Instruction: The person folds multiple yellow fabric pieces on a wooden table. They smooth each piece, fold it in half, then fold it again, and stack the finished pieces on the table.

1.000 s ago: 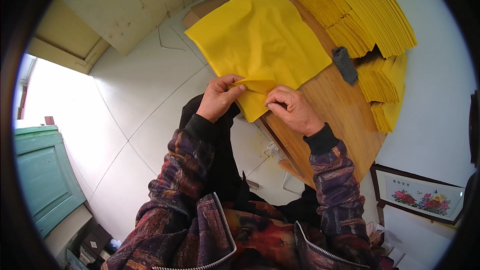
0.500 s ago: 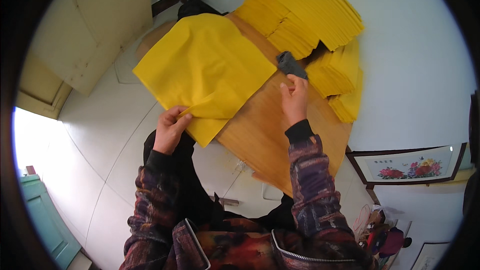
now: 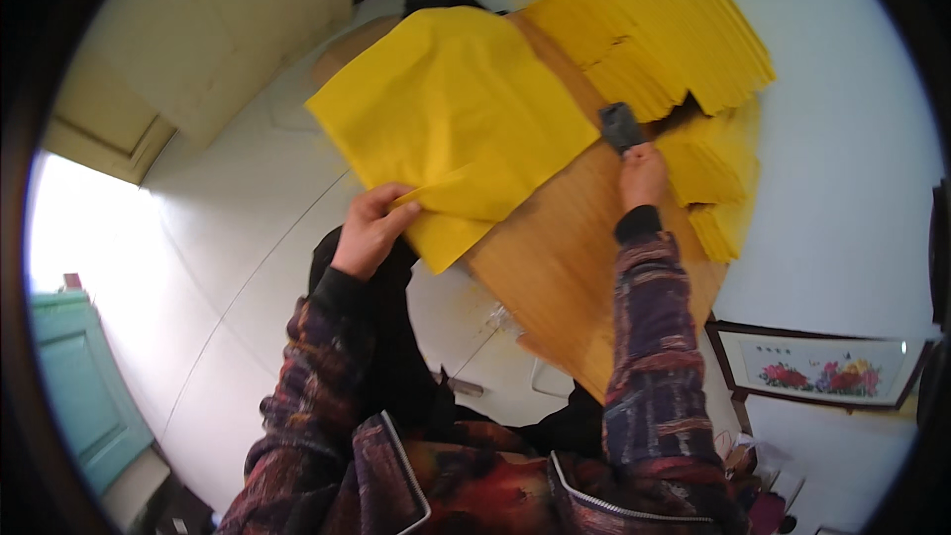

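A yellow piece of fabric [image 3: 466,109], creased and with a fold near its lower corner, lies over the left side of the wooden table and hangs past its edge. My left hand [image 3: 374,223] is closed on its near left edge, thumb on top by the fold. To the right, my right hand [image 3: 644,176] is closed at the lower end of a small dark grey cloth [image 3: 621,127], beside the fabric's right corner. Its fingertips are partly hidden, and the cloth's underside cannot be seen.
Tall stacks of yellow fabric [image 3: 659,30] stand at the table's back right, with a lower stack [image 3: 708,163] in front. The wooden tabletop [image 3: 555,248] shows between my arms. A framed flower picture [image 3: 817,362] is at the right, a teal cabinet [image 3: 84,376] at the left.
The view has shifted, moving the scene rightward. My right hand has closed at the grey cloth, where thumb and fingers were apart before. My left hand keeps its hold on the yellow fabric.
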Tool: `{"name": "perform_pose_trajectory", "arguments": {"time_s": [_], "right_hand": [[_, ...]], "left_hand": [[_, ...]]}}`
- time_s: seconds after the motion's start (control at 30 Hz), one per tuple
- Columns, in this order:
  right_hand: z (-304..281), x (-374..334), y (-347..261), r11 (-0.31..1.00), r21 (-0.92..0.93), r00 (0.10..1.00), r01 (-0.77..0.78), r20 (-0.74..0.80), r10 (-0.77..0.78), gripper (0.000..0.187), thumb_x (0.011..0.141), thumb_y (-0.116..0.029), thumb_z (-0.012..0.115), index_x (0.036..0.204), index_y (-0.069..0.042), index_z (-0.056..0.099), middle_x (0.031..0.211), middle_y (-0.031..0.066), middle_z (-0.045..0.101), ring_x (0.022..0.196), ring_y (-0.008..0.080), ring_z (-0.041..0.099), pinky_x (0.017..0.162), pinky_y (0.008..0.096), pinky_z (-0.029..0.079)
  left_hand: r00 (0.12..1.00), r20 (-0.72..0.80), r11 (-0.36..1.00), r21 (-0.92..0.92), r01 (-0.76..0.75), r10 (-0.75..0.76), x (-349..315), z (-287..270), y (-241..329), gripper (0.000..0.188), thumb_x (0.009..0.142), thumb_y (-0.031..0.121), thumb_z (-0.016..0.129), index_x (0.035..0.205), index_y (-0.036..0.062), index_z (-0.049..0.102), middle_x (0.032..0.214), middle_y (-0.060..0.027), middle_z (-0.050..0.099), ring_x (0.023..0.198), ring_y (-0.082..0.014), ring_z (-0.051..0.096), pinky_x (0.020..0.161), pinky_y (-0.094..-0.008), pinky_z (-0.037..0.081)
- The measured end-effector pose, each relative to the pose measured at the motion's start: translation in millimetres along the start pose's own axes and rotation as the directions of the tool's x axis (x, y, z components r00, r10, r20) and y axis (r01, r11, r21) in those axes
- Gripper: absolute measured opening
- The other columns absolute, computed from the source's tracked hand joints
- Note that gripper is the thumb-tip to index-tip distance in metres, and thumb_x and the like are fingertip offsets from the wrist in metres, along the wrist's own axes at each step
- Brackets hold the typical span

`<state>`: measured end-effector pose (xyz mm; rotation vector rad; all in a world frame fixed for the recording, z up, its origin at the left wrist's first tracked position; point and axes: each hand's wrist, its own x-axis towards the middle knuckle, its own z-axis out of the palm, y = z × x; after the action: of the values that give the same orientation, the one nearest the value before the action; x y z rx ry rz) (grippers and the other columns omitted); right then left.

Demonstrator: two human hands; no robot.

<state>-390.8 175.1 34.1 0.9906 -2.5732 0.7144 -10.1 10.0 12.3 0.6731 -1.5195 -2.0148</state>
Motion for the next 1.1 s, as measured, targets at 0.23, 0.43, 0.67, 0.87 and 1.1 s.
{"name": "perform_pose_trajectory", "arguments": {"time_s": [0.23,0.43,0.67,0.87,1.1], "right_hand": [[-29,8,-18,0.974,-0.219,0.979,-0.049,0.185,0.091,0.025,0.088,-0.028,0.062,0.081,-0.004,0.058,0.082,0.0188,0.063,0.077,0.0391,0.060,0.066,0.0454,0.046],[-61,-59,-96,0.966,0.236,0.985,0.101,0.113,-0.130,0.014,0.090,-0.019,0.060,0.087,-0.006,0.058,0.078,0.0109,0.060,0.070,0.0254,0.059,0.062,0.0357,0.046],[-62,-153,-182,0.724,0.290,0.701,0.626,0.196,-0.685,0.033,0.075,-0.005,0.069,0.107,-0.005,0.061,0.098,0.0085,0.055,0.087,0.0285,0.056,0.072,0.0365,0.049],[-51,-145,-191,0.656,0.261,0.648,0.708,0.130,-0.751,0.026,0.073,0.003,0.067,0.097,-0.005,0.064,0.093,0.0079,0.056,0.084,0.0284,0.057,0.071,0.0359,0.050],[-49,-129,-187,0.728,0.548,0.710,0.412,0.308,-0.633,0.015,0.076,0.006,0.064,0.088,-0.002,0.062,0.087,0.0096,0.057,0.080,0.0261,0.058,0.069,0.0321,0.048]], "left_hand": [[0.998,0.050,0.979,-0.200,0.037,-0.028,2,3,-3,0.016,0.089,0.008,0.059,0.099,-0.0034,0.064,0.092,-0.0013,0.065,0.085,-0.0084,0.058,0.079,-0.0220,0.046],[0.997,0.080,0.979,-0.201,0.026,-0.010,1,2,-4,0.017,0.090,0.007,0.059,0.102,-0.0039,0.064,0.094,-0.0013,0.066,0.087,-0.0084,0.059,0.082,-0.0222,0.046],[0.997,0.075,0.955,-0.294,0.044,-0.023,3,4,-10,0.017,0.090,0.008,0.059,0.102,-0.0034,0.064,0.094,-0.0013,0.066,0.087,-0.0086,0.059,0.081,-0.0224,0.047],[0.996,0.083,0.963,-0.262,0.059,-0.039,3,3,-6,0.017,0.090,0.008,0.059,0.102,-0.0034,0.064,0.093,-0.0015,0.066,0.086,-0.0088,0.059,0.081,-0.0225,0.047],[0.996,0.086,0.981,-0.195,0.015,0.002,2,3,-5,0.019,0.092,0.011,0.058,0.102,-0.0043,0.064,0.093,-0.0015,0.066,0.086,-0.0085,0.059,0.080,-0.0228,0.047]]}}
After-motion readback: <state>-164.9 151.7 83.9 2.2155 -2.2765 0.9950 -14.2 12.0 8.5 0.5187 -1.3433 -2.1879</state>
